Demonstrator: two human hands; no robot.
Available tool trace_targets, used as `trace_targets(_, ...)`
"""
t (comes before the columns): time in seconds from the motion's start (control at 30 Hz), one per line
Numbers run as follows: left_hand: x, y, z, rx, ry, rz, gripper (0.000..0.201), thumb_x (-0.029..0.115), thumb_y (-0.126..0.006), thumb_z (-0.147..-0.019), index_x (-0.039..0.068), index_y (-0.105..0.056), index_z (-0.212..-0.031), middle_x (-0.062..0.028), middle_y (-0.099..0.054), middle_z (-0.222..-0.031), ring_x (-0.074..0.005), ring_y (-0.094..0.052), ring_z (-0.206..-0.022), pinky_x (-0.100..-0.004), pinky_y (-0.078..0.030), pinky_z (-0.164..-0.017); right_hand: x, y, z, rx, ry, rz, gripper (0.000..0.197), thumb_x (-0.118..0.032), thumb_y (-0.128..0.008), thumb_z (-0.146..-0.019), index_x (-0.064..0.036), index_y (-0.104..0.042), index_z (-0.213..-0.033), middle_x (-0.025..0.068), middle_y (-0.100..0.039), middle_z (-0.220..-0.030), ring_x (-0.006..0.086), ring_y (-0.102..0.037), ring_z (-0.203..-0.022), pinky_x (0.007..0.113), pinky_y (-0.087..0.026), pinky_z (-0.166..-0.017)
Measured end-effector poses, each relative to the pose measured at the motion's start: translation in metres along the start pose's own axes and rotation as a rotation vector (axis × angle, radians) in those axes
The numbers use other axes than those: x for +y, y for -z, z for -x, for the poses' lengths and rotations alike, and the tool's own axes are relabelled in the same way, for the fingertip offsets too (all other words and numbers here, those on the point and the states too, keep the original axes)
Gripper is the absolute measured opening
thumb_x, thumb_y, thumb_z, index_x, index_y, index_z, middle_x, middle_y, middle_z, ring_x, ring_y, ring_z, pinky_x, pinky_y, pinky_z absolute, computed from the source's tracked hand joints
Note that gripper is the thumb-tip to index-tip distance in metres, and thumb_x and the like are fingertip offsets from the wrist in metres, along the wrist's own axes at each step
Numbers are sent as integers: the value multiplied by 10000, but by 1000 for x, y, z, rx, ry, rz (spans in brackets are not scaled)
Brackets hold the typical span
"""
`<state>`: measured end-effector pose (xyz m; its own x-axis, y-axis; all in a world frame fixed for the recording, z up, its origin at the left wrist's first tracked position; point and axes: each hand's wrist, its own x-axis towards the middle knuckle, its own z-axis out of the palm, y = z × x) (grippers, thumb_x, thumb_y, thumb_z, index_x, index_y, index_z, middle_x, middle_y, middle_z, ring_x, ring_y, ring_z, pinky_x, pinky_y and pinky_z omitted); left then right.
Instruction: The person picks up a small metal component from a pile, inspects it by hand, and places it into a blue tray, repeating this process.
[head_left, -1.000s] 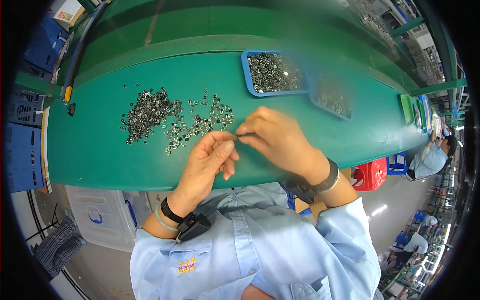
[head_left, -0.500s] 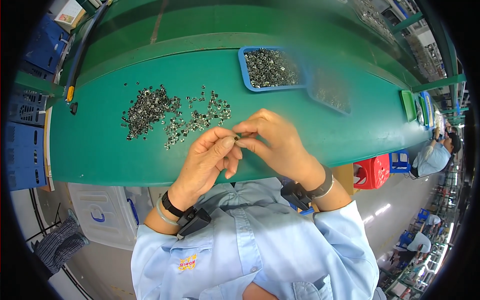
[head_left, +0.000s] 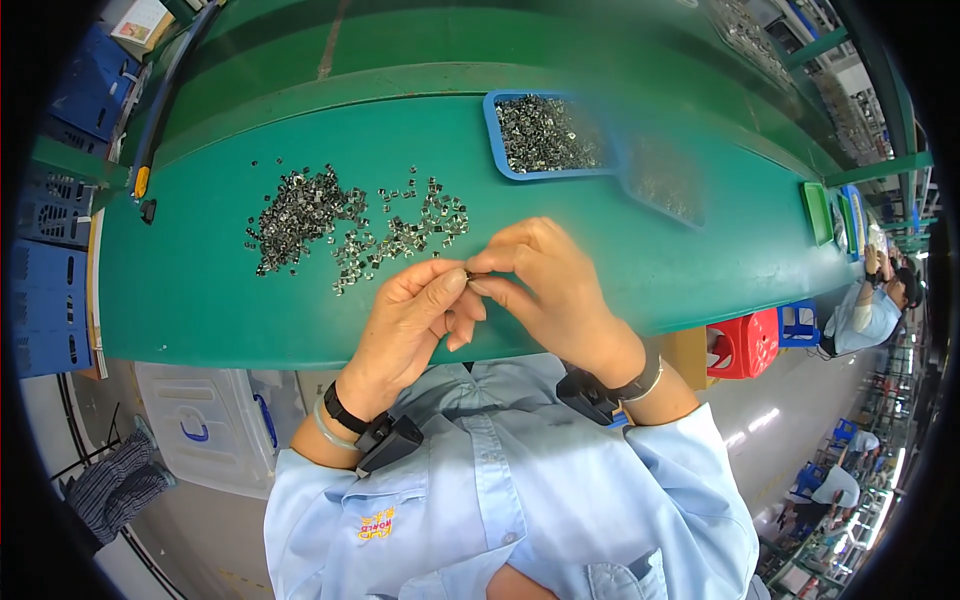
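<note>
My left hand [head_left: 415, 315] and my right hand [head_left: 550, 290] meet fingertip to fingertip over the near part of the green table [head_left: 640, 260]. Between their thumbs and forefingers they pinch one small dark metal part [head_left: 470, 276], mostly covered by the fingers. Beyond my left hand lies a loose scatter of small shiny metal parts [head_left: 405, 238]. To its left is a denser heap of dark and silver parts [head_left: 300, 215]. A blue tray [head_left: 490, 135] filled with similar small parts stands at the far side, beyond my right hand.
A second tray [head_left: 665, 185], blurred, adjoins the blue one on its right. Green and blue trays [head_left: 815, 212] sit at the table's right end. A red stool [head_left: 745, 345] and a lidded clear bin [head_left: 205, 430] stand below the table edge. Another person [head_left: 868, 310] sits far right.
Both hands stay pinched together in nearly the same place; the right fingers have shifted slightly around the small part. The piles and tray look unchanged apart from a small shift of the view.
</note>
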<state>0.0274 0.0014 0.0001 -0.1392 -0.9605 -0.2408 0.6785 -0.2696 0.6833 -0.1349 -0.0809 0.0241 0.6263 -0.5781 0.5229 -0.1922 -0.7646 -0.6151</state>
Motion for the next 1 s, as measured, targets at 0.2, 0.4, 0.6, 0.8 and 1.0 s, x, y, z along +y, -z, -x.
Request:
trace_targets(0.2, -2, -2, 2, 44, 1, -24, 213, 202, -525, -949, 6, -580, -1013, -83, -631, -791, -108, -560, -586, -229, -431, -484, 3, -3, 5, 34, -4, -35, 235, -25, -725, -687, -86, -621, -889, 46, -594, -859, 237, -564, -779, 336, -442, -659)
trace_targets(0.4, 2, -8, 4, 51, -17, -45, 205, 205, -538, -943, 12, -573, -1001, -80, -631, -793, -108, -560, -588, -227, -430, -484, 3, 5, 3, -19, 43, 32, 223, -18, -723, -688, -82, -622, -876, 44, -596, -855, 231, -562, -764, 336, -441, -653)
trace_targets(0.6, -2, -8, 2, 51, -39, -85, 176, 204, -569, -926, 29, -563, -941, -71, -631, -777, -105, -565, -590, -221, -433, -493, 3, 4, 6, 3, 20, -47, 223, -20, -733, -680, -77, -627, -869, 41, -596, -854, 222, -566, -771, 326, -448, -644)
trace_targets(0.8, -9, -6, 0, 20, -67, -71, 167, 211, -580, -920, 45, -558, -909, -62, -630, -754, -104, -566, -589, -217, -433, -499, 1, 2, 11, 22, -46, -170, 217, -23, -733, -692, -78, -628, -874, 43, -595, -855, 216, -572, -790, 315, -464, -657)
trace_targets(1.0, -23, 0, -6, -87, -121, 75, 163, 210, -590, -914, 55, -552, -883, -54, -619, -728, -99, -560, -587, -212, -431, -507, -2, -1, 16, 13, -179, -290, 189, -27, -720, -719, -78, -629, -877, 50, -595, -862, 216, -575, -798, 312, -470, -672)
